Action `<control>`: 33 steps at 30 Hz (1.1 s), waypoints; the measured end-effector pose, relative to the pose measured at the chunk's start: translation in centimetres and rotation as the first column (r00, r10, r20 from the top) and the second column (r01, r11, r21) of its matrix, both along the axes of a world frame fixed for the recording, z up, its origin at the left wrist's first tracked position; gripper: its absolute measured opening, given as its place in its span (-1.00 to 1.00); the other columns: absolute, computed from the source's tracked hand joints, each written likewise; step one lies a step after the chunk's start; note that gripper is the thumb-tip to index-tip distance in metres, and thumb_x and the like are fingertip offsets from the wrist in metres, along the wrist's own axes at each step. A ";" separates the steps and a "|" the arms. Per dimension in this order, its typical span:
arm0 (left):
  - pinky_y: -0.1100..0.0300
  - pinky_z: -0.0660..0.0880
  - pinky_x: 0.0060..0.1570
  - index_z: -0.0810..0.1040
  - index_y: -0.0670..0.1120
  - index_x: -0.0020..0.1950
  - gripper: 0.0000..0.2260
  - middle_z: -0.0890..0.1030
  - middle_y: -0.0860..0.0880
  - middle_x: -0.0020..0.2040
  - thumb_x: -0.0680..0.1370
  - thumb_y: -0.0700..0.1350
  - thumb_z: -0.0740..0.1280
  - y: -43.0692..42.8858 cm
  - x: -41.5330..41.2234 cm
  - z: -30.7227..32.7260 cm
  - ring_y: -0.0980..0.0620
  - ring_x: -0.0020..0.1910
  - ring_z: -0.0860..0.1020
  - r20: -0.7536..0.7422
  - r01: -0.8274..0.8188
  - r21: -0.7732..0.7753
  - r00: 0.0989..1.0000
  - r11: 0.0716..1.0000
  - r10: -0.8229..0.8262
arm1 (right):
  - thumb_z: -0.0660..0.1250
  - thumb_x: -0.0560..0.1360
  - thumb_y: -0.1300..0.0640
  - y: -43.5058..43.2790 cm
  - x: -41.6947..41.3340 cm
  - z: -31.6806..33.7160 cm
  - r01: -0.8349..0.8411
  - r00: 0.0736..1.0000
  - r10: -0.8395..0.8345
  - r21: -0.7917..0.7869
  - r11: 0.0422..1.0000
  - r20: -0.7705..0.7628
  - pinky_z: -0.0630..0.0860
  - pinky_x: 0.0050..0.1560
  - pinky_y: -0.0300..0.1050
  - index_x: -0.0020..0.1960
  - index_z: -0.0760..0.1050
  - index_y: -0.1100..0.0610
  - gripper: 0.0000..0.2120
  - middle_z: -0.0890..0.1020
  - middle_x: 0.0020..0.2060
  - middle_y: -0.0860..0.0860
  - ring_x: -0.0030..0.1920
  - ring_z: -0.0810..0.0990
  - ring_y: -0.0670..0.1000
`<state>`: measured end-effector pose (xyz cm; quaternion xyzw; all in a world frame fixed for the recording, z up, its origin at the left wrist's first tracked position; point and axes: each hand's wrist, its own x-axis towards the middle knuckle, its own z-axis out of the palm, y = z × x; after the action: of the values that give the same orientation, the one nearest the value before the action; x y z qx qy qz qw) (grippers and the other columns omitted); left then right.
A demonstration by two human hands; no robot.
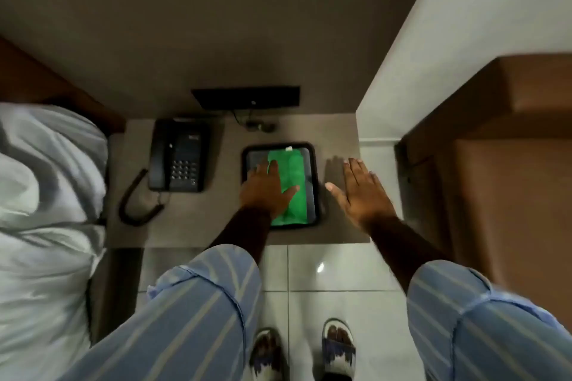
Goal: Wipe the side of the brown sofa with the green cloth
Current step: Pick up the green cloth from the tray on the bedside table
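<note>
Striped sleeves [198,303] lead to L hand [267,192], fingers spread flat on folded green cloth [292,182]; R hand [360,192] spread, empty.

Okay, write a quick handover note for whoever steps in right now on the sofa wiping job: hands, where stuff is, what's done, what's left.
Left hand: open, flat on the green cloth, no grasp yet.
Right hand: open, empty, over the grey table beside the tray.
Cloth lies folded in the black tray on the table, next to the phone.
Brown sofa stands to the right.
Done: nothing wiped.
Left: pick up the cloth, wipe the sofa's side.
</note>
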<state>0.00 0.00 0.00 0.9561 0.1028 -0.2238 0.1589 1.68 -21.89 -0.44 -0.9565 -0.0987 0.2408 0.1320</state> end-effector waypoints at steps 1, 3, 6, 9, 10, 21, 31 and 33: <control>-0.13 0.35 0.42 0.16 -0.15 0.58 -0.21 0.26 -0.21 0.55 0.52 0.29 0.27 -0.7 -0.1 -2.0 -0.27 0.48 0.30 -0.021 -0.029 0.008 0.999 1.000 0.029 | 0.03 0.71 -0.32 -0.1 -0.3 -2.1 0.026 1.000 -0.026 0.017 1.000 -0.011 0.01 0.75 0.11 0.74 0.02 0.17 -0.21 0.07 0.74 0.14 0.75 0.00 0.10; -0.17 0.43 0.34 0.18 -0.13 0.57 -0.22 0.27 -0.20 0.53 0.51 0.31 0.25 -1.7 -0.4 -5.1 -0.29 0.45 0.31 -0.008 -0.082 0.048 0.997 0.996 0.082 | 0.07 0.69 -0.32 -0.4 -0.7 -5.3 0.050 0.998 -0.049 0.036 0.998 -0.039 0.04 0.74 0.12 0.74 0.05 0.20 -0.18 0.10 0.73 0.16 0.75 0.02 0.13; -0.18 0.53 0.17 0.21 -0.09 0.54 -0.24 0.30 -0.20 0.48 0.49 0.33 0.25 -3.0 -1.0 -8.5 -0.27 0.38 0.36 0.025 -0.076 0.137 0.997 0.988 0.073 | 0.11 0.69 -0.32 -0.3 -2.2 -9.0 0.060 0.993 -0.051 0.085 0.995 -0.108 0.07 0.73 0.13 0.72 0.07 0.24 -0.16 0.11 0.72 0.21 0.74 0.04 0.19; -0.21 0.50 0.16 0.19 -0.09 0.55 -0.24 0.26 -0.22 0.48 0.48 0.26 0.31 -4.0 -0.9 -10.2 -0.27 0.39 0.34 0.033 -0.115 0.181 0.993 0.977 0.111 | 0.13 0.69 -0.30 -0.1 -3.4 -10.9 0.018 0.999 -0.017 0.058 0.998 -0.034 0.12 0.71 0.14 0.70 0.11 0.30 -0.17 0.09 0.71 0.28 0.73 0.06 0.25; -0.21 0.50 0.16 0.20 -0.10 0.54 -0.26 0.26 -0.23 0.47 0.48 0.22 0.32 -4.4 -0.7 -10.5 -0.28 0.38 0.34 0.031 -0.130 0.181 0.992 0.975 0.126 | 0.14 0.70 -0.29 -0.1 -3.7 -11.2 0.016 1.000 -0.016 0.042 0.999 -0.017 0.11 0.71 0.13 0.70 0.11 0.30 -0.17 0.07 0.71 0.28 0.73 0.06 0.25; -0.20 0.44 0.32 0.21 -0.25 0.50 -0.44 0.32 -0.31 0.43 0.55 -0.17 0.30 -3.6 2.0 -5.1 -0.36 0.33 0.45 0.006 -0.182 -0.073 0.983 0.981 0.183 | -0.02 0.71 -0.31 -2.3 -3.3 -5.4 0.101 0.994 -0.098 0.061 0.993 -0.048 -0.04 0.75 0.08 0.75 -0.03 0.18 -0.20 0.00 0.75 0.14 0.75 -0.06 0.13; -0.14 0.44 0.29 0.24 -0.18 0.53 -0.47 0.37 -0.28 0.42 0.57 -0.12 0.25 -9.0 -3.3 9.3 -0.30 0.31 0.46 0.113 -0.034 -0.167 0.992 0.985 0.054 | -0.04 0.72 -0.31 -6.9 -8.6 8.3 0.158 0.985 -0.157 -0.015 0.987 0.073 -0.07 0.76 0.07 0.75 -0.07 0.21 -0.19 -0.04 0.75 0.14 0.76 -0.09 0.10; -0.15 0.45 0.29 0.20 -0.14 0.56 -0.44 0.34 -0.27 0.44 0.57 -0.10 0.24 -10.3 -4.8 10.8 -0.30 0.30 0.46 0.113 -0.017 -0.169 0.993 0.986 0.037 | -0.03 0.73 -0.30 -8.2 -9.9 9.9 0.174 0.981 -0.173 -0.004 0.985 0.088 -0.08 0.76 0.07 0.75 -0.08 0.20 -0.20 -0.04 0.75 0.14 0.76 -0.09 0.10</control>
<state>-4.84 -10.32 10.83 0.9492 0.0872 -0.1739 0.2474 -8.19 -30.13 9.44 -0.9718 -0.0193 0.1869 0.1426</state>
